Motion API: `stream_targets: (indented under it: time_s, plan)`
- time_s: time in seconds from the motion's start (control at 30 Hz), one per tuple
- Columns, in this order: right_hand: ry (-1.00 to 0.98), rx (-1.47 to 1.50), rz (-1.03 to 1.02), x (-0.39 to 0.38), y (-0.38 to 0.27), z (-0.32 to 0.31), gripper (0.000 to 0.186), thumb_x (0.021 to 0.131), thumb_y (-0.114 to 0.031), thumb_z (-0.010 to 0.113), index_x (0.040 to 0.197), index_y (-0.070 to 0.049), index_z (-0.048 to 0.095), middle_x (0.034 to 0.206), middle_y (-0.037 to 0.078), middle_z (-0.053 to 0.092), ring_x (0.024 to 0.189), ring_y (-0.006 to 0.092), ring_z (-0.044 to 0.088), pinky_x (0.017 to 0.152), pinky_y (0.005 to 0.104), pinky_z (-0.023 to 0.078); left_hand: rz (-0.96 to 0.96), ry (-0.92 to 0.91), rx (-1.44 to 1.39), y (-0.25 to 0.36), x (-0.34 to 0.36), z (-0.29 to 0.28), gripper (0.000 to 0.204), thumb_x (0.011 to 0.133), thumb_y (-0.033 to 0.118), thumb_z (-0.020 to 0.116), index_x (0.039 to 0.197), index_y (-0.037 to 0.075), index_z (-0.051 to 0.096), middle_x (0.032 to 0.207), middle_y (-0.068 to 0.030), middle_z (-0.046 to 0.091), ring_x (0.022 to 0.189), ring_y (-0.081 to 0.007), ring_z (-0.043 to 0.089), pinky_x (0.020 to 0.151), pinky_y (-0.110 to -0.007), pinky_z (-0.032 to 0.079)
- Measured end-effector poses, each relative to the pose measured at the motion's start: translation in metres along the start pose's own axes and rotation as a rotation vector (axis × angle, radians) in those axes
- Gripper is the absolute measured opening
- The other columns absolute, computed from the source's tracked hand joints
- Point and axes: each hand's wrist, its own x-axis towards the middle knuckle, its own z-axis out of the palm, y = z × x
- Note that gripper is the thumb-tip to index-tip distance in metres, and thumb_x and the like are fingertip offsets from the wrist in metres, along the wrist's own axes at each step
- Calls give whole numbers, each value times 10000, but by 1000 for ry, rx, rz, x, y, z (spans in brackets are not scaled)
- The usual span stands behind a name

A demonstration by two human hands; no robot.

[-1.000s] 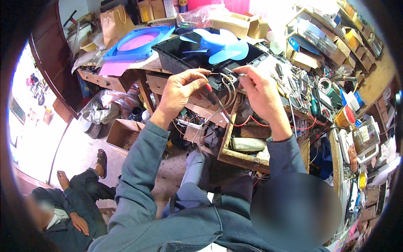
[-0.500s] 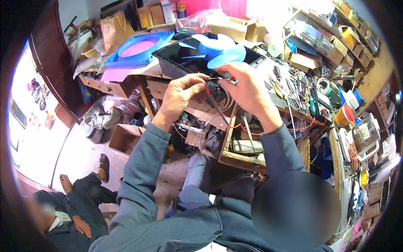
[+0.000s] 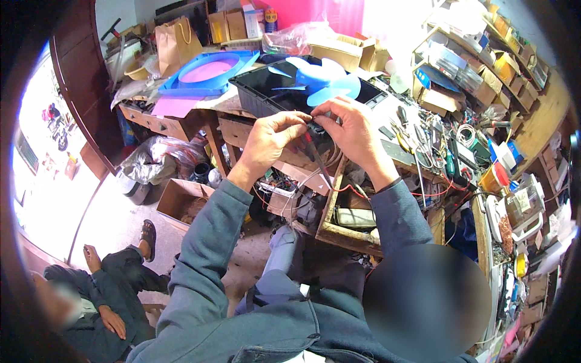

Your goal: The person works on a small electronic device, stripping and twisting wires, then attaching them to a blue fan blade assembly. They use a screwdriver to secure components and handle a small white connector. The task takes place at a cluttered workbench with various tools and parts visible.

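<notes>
Above the bench's front edge, my left hand and my right hand meet fingertip to fingertip, both pinched closed. Whatever small dark piece sits between the fingertips is too small to make out. Just below my left fingers hangs a slender red-and-dark rod, slanting down toward an open wooden drawer; I cannot tell whether my left hand holds it. Right behind my hands, a blue fan blade rests on a black plastic crate.
A blue fan frame lies on the bench at the left. Tools and cables clutter the bench at the right. Below my hands juts a wooden drawer. On the floor stands a cardboard box; a seated person is at the lower left.
My right hand has lowered and its fingers have closed in against my left fingertips. My left hand has shifted slightly right and down. The view has tilted a little.
</notes>
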Motion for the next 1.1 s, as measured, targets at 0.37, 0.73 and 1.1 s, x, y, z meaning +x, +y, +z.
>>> stream_targets:
  time_s: [0.37, 0.73, 1.1]
  plan:
    - [-13, -201, -46, -3, 5, -5, 106, 890, -125, 643, 933, -44, 695, 902, 154, 665, 879, 343, 661, 760, 423, 527, 18, 21, 82, 1, 1, 0, 197, 968, 103, 663, 1135, 5, 698, 1061, -30, 700, 816, -78, 646, 682, -237, 531]
    - [56, -171, 25, -6, 13, -5, 94, 915, -122, 620, 939, -32, 635, 884, 170, 660, 872, 362, 652, 766, 438, 516, 75, 195, 55, 16, -10, 10, 166, 998, 133, 620, 1074, 4, 691, 1043, -55, 726, 850, -87, 666, 723, -239, 535]
    - [-34, -184, -67, 13, 18, 0, 101, 877, -106, 606, 928, -36, 657, 882, 173, 651, 858, 364, 652, 763, 437, 518, -40, 243, -523, 0, -12, -7, 134, 1052, 187, 529, 1051, 60, 572, 1001, -87, 660, 893, -244, 685, 874, -417, 574]
